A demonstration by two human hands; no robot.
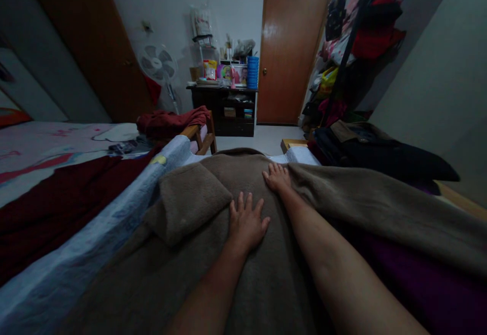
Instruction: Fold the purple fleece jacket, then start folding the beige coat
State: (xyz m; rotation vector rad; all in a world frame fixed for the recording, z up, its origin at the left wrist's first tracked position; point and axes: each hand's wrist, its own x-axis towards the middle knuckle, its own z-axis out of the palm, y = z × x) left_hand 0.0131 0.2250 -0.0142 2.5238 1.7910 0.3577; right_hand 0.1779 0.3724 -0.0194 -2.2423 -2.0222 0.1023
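A brown fleece blanket (213, 269) is spread over the bed in front of me, with one corner folded back (190, 198) at the left. My left hand (246, 221) lies flat on the blanket, fingers stretched out and apart. My right hand (277, 177) reaches farther forward and rests palm down on the blanket near its far edge, fingers extended. Neither hand holds anything.
A pale blue sheet (76, 254) and a dark red cover (57, 193) lie to the left. Dark clothes (373, 152) are piled at the right. Beyond stand a black cabinet (224, 109), a fan (158, 66), a wooden door (291, 45) and a rack of hanging clothes (357, 35).
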